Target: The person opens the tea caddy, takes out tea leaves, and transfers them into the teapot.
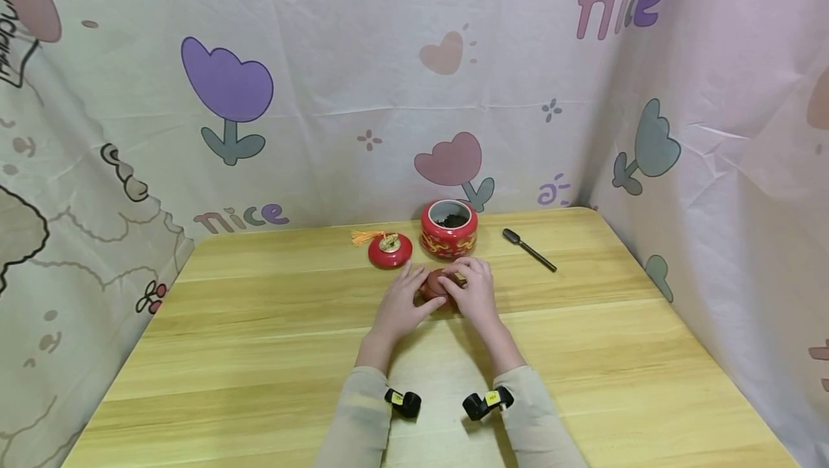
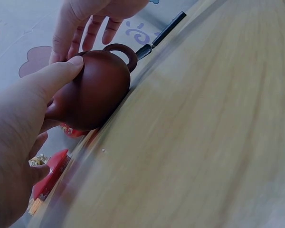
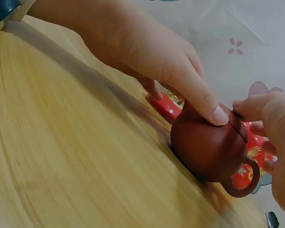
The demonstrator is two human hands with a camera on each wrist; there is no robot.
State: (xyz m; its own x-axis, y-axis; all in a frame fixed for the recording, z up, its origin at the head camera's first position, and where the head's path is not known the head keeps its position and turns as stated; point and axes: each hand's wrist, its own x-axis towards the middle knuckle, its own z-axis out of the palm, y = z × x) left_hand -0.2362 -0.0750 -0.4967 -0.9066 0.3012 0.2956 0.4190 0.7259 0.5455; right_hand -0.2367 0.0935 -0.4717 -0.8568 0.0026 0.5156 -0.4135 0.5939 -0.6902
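Observation:
A small reddish-brown clay teapot (image 2: 102, 90) stands on the wooden table, its spout toward my left hand and its loop handle on the other side. My left hand (image 1: 399, 304) grips the pot round its spout side, the thumb lying on the body near the rim. With thumb and fingertips my right hand (image 1: 478, 294) pinches the top of the teapot's lid (image 3: 238, 126), which sits on the pot; the knob is hidden behind those fingers. Just behind the teapot is an uncovered red jar (image 1: 448, 243) with gold decoration and dark, leaf-like bits inside.
To the left of the jar lies its red lid (image 1: 391, 257), with a gold top and an orange tassel (image 1: 368, 237). A dark scoop (image 1: 531, 250) with a slim handle lies to the right. Behind the table (image 1: 259, 353) hangs a printed curtain (image 1: 324, 93).

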